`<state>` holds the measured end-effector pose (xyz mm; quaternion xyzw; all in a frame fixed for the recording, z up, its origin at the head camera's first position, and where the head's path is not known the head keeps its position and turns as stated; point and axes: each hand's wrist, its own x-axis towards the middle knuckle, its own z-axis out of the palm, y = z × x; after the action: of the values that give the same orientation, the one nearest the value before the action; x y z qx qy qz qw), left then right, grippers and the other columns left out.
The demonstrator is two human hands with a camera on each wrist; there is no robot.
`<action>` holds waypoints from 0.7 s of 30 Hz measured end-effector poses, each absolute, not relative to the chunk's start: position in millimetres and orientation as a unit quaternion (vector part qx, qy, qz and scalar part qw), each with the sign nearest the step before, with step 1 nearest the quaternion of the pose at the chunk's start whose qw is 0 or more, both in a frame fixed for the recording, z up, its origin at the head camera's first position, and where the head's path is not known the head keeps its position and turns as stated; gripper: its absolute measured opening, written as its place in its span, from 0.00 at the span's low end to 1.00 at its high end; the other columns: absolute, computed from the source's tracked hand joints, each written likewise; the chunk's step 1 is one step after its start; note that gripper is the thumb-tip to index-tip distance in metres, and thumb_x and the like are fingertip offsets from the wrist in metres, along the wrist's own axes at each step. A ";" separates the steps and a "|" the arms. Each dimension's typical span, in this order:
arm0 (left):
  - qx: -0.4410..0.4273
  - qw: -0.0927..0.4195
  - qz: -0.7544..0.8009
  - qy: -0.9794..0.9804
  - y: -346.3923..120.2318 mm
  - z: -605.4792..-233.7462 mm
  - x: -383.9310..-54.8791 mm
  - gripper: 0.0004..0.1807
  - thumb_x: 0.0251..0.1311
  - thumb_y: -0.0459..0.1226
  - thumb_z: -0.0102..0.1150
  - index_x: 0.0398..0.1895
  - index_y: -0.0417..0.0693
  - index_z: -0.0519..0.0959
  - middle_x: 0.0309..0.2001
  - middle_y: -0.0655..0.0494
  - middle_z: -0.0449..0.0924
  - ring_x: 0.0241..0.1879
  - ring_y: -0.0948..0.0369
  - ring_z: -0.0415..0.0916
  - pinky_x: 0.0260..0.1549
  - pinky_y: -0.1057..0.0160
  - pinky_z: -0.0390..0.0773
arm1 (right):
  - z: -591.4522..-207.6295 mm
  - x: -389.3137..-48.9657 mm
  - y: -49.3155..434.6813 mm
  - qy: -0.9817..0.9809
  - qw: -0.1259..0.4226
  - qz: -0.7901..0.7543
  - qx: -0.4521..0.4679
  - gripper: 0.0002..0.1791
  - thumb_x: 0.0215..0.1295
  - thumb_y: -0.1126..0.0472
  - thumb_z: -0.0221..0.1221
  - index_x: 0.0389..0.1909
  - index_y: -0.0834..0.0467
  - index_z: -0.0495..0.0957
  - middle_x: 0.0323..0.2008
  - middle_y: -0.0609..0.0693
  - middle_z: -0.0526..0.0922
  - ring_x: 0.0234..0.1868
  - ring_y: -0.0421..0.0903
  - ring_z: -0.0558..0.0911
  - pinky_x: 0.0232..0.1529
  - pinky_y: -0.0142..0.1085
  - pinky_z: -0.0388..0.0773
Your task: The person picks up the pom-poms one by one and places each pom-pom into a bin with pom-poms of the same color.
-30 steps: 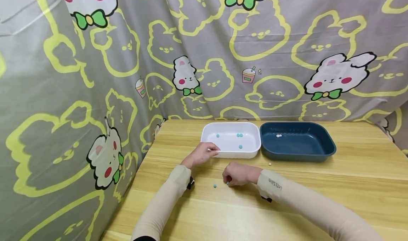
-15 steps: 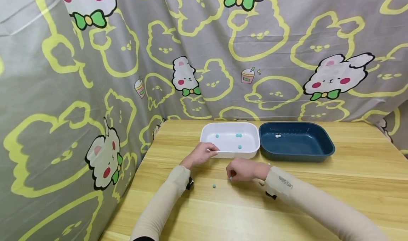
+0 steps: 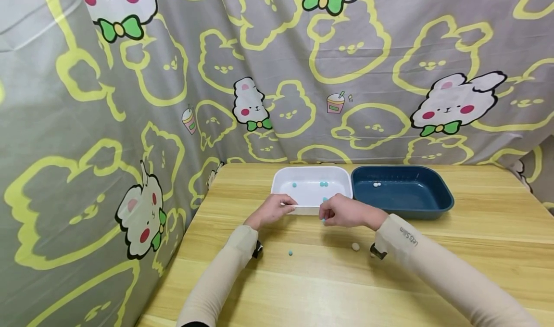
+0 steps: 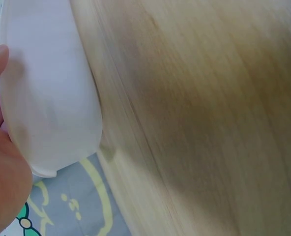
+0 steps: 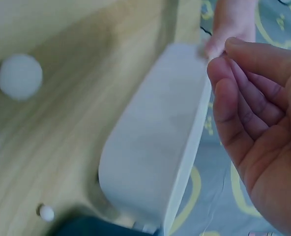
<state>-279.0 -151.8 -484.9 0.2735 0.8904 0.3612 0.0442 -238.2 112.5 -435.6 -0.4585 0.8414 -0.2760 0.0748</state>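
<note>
My left hand (image 3: 270,210) grips the near left rim of a white plastic tray (image 3: 308,195). In the left wrist view the thumb lies on the outer wall of the tray (image 4: 52,88), with other fingers partly hidden behind the rim. My right hand (image 3: 344,211) pinches a small teal ball (image 3: 323,221) between thumb and forefinger, just in front of the tray's near wall. The fingertips hide that ball in the right wrist view, where the right hand (image 5: 263,108) is beside the rim. Several teal balls (image 3: 294,185) lie inside the tray.
A dark blue tray (image 3: 402,202) stands right of the white one, with white balls (image 3: 376,184) inside. One teal ball (image 3: 290,253) lies on the wooden table (image 3: 277,288). A white ball (image 3: 356,246) lies below the right forearm. Behind hangs a patterned curtain (image 3: 298,43).
My right hand has lifted the teal ball off the table and carried it up and right to the white tray's front wall. A white ball has come into sight below that wrist. The left hand stays put.
</note>
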 end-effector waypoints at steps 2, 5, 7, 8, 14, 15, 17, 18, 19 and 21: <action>0.274 0.043 0.358 0.892 -152.1 -484.7 -278.7 0.07 0.63 0.37 0.59 0.38 0.44 0.84 0.35 0.63 0.81 0.38 0.67 0.75 0.40 0.66 0.75 | -432.6 -241.7 117.7 0.846 0.069 -0.287 -0.443 0.07 0.59 0.69 0.63 0.29 0.52 0.80 0.26 0.39 0.79 0.28 0.34 0.77 0.31 0.31 0.76; 0.276 0.041 0.354 0.893 -152.3 -484.8 -278.8 0.07 0.64 0.38 0.59 0.38 0.45 0.84 0.35 0.64 0.81 0.38 0.67 0.75 0.40 0.66 0.75 | -429.2 -246.7 125.2 0.859 0.065 -0.294 -0.415 0.04 0.59 0.67 0.63 0.29 0.54 0.80 0.27 0.39 0.79 0.28 0.35 0.77 0.32 0.32 0.77; 0.278 0.041 0.353 0.893 -152.3 -485.2 -279.2 0.08 0.64 0.38 0.59 0.39 0.45 0.84 0.35 0.64 0.81 0.38 0.67 0.75 0.40 0.66 0.75 | -428.4 -249.6 129.6 0.868 0.069 -0.297 -0.392 0.02 0.59 0.66 0.64 0.30 0.56 0.81 0.27 0.40 0.79 0.29 0.36 0.77 0.33 0.33 0.76; 0.278 0.041 0.352 0.893 -152.3 -485.3 -279.2 0.08 0.64 0.38 0.59 0.39 0.45 0.84 0.35 0.64 0.81 0.38 0.67 0.75 0.40 0.66 0.75 | -428.7 -251.4 131.7 0.872 0.069 -0.297 -0.383 0.01 0.59 0.65 0.64 0.30 0.57 0.81 0.27 0.40 0.79 0.29 0.37 0.76 0.33 0.33 0.76; 0.275 0.043 0.355 0.893 -152.3 -484.9 -278.9 0.07 0.63 0.37 0.59 0.38 0.45 0.84 0.34 0.64 0.80 0.37 0.67 0.75 0.40 0.66 0.75 | -432.9 -263.0 139.0 0.884 0.052 -0.314 -0.343 0.02 0.57 0.66 0.65 0.31 0.59 0.81 0.25 0.42 0.78 0.28 0.40 0.76 0.32 0.35 0.75; 0.274 0.044 0.356 0.892 -152.2 -484.8 -279.0 0.07 0.63 0.37 0.59 0.38 0.45 0.84 0.34 0.64 0.80 0.37 0.67 0.75 0.40 0.66 0.75 | -434.1 -265.0 139.9 0.886 0.050 -0.318 -0.335 0.02 0.57 0.66 0.65 0.31 0.59 0.81 0.24 0.42 0.78 0.28 0.40 0.76 0.31 0.35 0.75; 0.273 0.045 0.357 0.892 -152.0 -485.0 -279.2 0.07 0.64 0.37 0.59 0.38 0.46 0.84 0.34 0.64 0.80 0.37 0.67 0.75 0.40 0.66 0.75 | -436.7 -268.9 141.9 0.889 0.044 -0.324 -0.320 0.03 0.57 0.67 0.65 0.31 0.60 0.81 0.24 0.42 0.79 0.28 0.41 0.76 0.31 0.35 0.75; 0.272 0.045 0.357 0.892 -151.9 -485.0 -279.1 0.07 0.64 0.38 0.59 0.38 0.46 0.84 0.34 0.64 0.80 0.37 0.67 0.75 0.39 0.66 0.75 | -438.4 -270.7 143.0 0.890 0.043 -0.329 -0.313 0.03 0.56 0.67 0.65 0.32 0.61 0.81 0.24 0.43 0.79 0.28 0.41 0.76 0.31 0.35 0.75; 0.272 0.045 0.357 0.892 -151.7 -484.9 -279.0 0.07 0.64 0.38 0.58 0.38 0.46 0.84 0.34 0.64 0.80 0.37 0.66 0.75 0.39 0.66 0.75 | -439.8 -272.3 143.9 0.891 0.043 -0.332 -0.307 0.03 0.57 0.67 0.65 0.32 0.62 0.81 0.25 0.43 0.79 0.28 0.41 0.76 0.31 0.35 0.75; 0.270 0.045 0.356 0.893 -151.4 -484.4 -278.7 0.07 0.64 0.38 0.59 0.38 0.47 0.84 0.34 0.64 0.80 0.37 0.67 0.75 0.39 0.66 0.75 | -442.7 -275.2 145.8 0.891 0.041 -0.341 -0.296 0.03 0.57 0.68 0.65 0.32 0.62 0.81 0.25 0.44 0.79 0.29 0.41 0.77 0.31 0.35 0.75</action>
<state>-278.7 -151.4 -484.4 0.2703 0.8932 0.3565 0.0446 -275.2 145.8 -442.7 -0.2956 0.8915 -0.3409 0.0410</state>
